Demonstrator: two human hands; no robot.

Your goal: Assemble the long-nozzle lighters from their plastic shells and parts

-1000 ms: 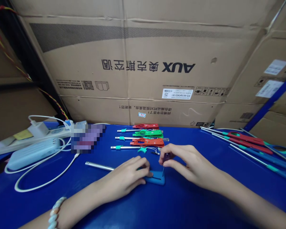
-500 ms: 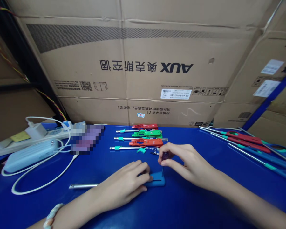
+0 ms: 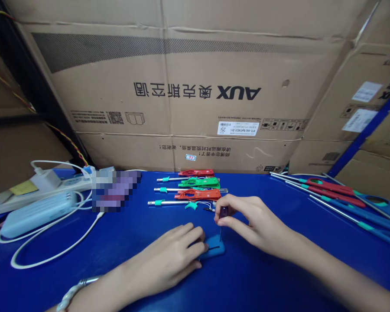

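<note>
One curled left hand (image 3: 175, 253) is holding flat blue plastic piece (image 3: 218, 251); beside it, right hand (image 3: 248, 221) is pinching purple-handled metal screwdriver (image 3: 224, 212).

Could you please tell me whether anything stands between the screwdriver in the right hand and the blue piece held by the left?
Nothing visible does: from the right hand, the screwdriver runs straight down to the right end of the blue piece. The left hand grips farther left, clear of the shaft.

Cardboard carton (image 3: 188, 110), upper centre: "AUX 奥克斯空调", inverted | lower print (image 3: 213, 154): "师傅您辛苦了!" | white label (image 3: 238, 128), right of centre: "KFR-46G…", "25" | blue-edged sticker (image 3: 190, 157), centre: digits unclear
</note>
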